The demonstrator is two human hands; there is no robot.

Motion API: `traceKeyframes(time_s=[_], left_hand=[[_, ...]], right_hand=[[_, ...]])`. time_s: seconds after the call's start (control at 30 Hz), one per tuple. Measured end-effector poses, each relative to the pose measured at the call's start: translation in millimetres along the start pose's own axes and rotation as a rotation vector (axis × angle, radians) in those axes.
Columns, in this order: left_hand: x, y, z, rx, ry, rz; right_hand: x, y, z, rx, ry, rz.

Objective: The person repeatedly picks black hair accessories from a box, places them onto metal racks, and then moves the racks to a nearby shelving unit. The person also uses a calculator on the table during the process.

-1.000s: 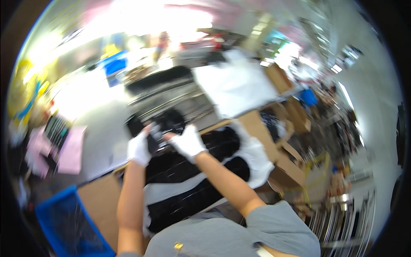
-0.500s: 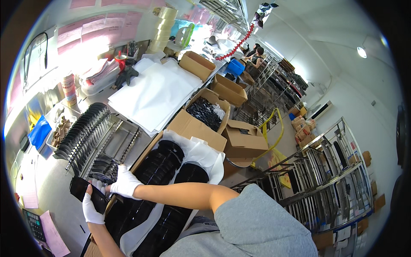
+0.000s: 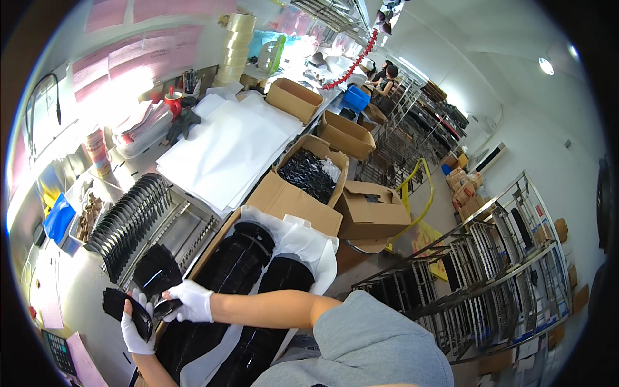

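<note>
Two hands in white gloves work close together at the lower left, just beside the long side of a cardboard box [image 3: 271, 191]. The left hand [image 3: 138, 332] is clamped on a black curved piece [image 3: 117, 302], its bare-tipped thumb laid along the near side and its other fingers slightly apart behind. The right hand [image 3: 191, 302] has thumb and fingers drawn together, pinching a smaller-looking dark piece [image 3: 166, 309] between the two hands; its last fingers curl under and are partly hidden. Just above the right fingertips stands a glossy black panel [image 3: 157, 269]; whether they touch it, I cannot tell. Beyond it, a row of black curved plates [image 3: 129, 222] leans in a metal rack [image 3: 195, 216] on the table. Two long black stacks [image 3: 242, 258] lie in the box on white paper [image 3: 316, 248].
</note>
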State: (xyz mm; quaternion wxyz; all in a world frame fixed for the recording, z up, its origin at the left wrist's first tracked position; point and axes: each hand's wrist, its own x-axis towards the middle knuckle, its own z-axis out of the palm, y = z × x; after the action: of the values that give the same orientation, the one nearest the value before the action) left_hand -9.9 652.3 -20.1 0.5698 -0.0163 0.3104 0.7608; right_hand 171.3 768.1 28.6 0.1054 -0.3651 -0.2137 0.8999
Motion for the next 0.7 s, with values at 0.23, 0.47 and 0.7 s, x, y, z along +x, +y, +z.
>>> traceKeyframes(time_s=[0.23,0.47,0.7], left_hand=[[-7.6,0.0,11.0,-0.001,0.178,0.026],[-13.0,-4.2,16.8,0.114,0.197,0.023],[-17.5,-7.8,38.8,0.099,-0.002,-0.046]], right_hand=[[-11.5,-12.0,-0.6,-0.127,-0.011,0.084],[-10.4,-19.8,-9.6,-0.116,-0.1,-0.067],[-58.6,-48.1,25.6,0.283,-0.728,-0.221]])
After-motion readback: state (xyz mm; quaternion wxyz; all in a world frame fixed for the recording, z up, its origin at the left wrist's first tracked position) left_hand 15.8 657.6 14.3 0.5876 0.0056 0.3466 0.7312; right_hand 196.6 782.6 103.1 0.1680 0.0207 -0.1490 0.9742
